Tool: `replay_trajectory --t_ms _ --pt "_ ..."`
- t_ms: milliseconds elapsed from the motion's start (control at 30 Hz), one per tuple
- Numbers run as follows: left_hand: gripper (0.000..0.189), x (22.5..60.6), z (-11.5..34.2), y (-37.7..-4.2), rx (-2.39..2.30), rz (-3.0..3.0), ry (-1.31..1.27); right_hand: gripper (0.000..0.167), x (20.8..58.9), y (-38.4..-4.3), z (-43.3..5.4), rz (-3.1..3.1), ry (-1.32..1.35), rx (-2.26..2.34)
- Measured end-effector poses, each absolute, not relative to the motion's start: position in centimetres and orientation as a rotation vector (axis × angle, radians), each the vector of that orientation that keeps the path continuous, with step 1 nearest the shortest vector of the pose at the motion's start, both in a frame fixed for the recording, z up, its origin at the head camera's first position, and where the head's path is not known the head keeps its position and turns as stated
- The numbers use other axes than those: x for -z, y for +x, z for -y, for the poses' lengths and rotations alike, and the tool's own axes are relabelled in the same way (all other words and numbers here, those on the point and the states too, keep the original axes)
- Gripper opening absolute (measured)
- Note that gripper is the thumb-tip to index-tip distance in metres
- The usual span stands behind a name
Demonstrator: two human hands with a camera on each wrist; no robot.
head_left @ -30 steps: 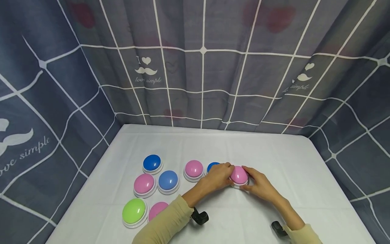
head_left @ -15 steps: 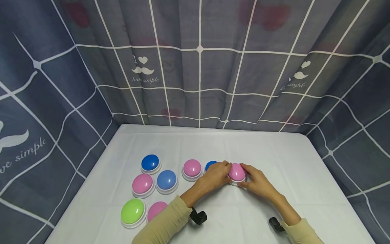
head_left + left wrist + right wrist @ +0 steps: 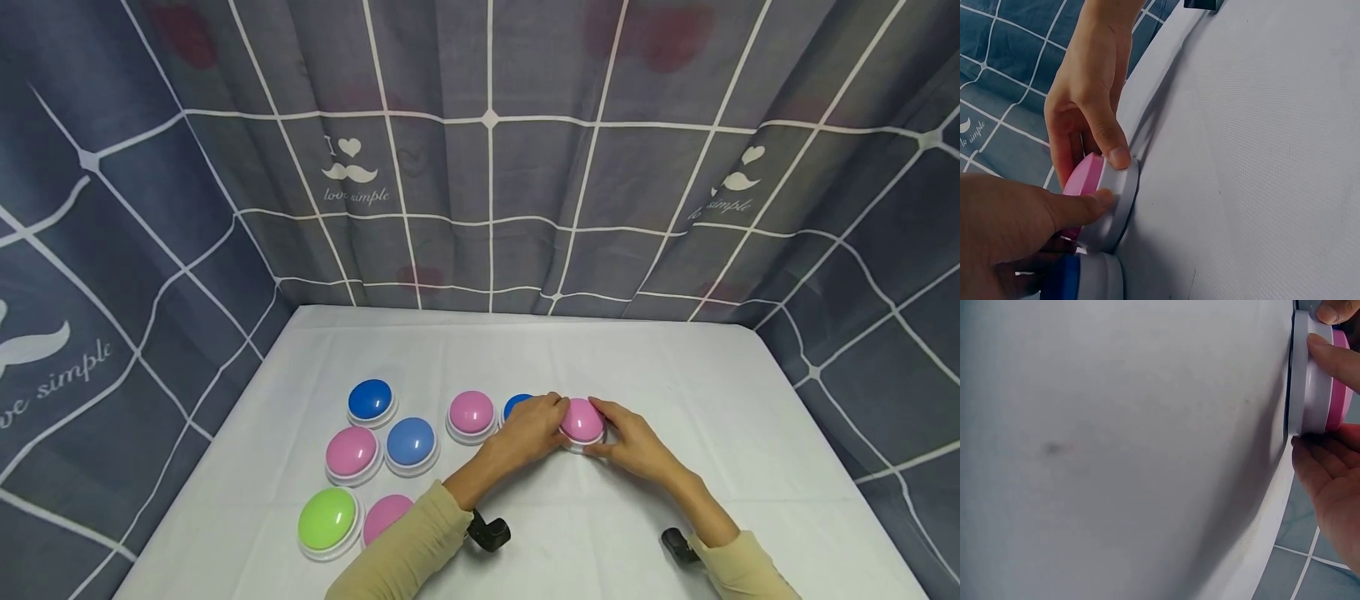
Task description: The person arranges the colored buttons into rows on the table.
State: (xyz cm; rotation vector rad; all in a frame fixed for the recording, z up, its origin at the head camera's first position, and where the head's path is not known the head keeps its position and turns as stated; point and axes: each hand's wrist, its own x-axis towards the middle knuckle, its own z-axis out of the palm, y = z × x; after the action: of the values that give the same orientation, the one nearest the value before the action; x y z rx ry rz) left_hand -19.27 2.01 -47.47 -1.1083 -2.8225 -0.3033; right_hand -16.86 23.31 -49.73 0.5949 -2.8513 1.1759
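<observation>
Pink button [image 3: 582, 421], white base, pink dome up: on the right end of the top row in the head view, between both hands. Wrist views show its base flat on the worktop [image 3: 675, 375].

Left hand [image 3: 532, 429]: grip is on the pink button from its left, thumb pressed on the white base [image 3: 1124, 184], fingers mostly out of sight behind.
Right hand [image 3: 641, 446]: grip is on the same button from its right, thumb on the near side of the base, fingers round the far side. Both grips hold just that one part.

Next to it, going left: blue button [image 3: 516, 405], mostly hidden under the left hand; left wrist view puts its base right up against the pink one's. Then a second pink button [image 3: 471, 413].

Separate cluster further left: dark blue button [image 3: 371, 400] at the back, third pink button [image 3: 352, 452] in front of it, lighter blue button [image 3: 411, 442] to the right, green button [image 3: 327, 518] nearest the wearer, fourth pink button [image 3: 386, 517] beside green, partly covered by the left sleeve [image 3: 420, 550].

Black device [image 3: 489, 532] at left wrist, another at right. Grey-blue grid curtain [image 3: 450, 175] round the worktop.
</observation>
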Motion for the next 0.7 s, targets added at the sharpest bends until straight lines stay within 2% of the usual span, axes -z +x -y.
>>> replay_trajectory --t_ms 400,700 --pt "0.061 47.85 -2.2 -19.27 0.246 2.812 -1.072 0.081 49.71 -16.91 -23.26 2.859 0.608 -1.161" --pt "0.072 47.96 -1.94 -19.35 0.26 2.809 -1.063 0.09 49.98 -16.95 -23.02 2.853 0.574 -1.108"
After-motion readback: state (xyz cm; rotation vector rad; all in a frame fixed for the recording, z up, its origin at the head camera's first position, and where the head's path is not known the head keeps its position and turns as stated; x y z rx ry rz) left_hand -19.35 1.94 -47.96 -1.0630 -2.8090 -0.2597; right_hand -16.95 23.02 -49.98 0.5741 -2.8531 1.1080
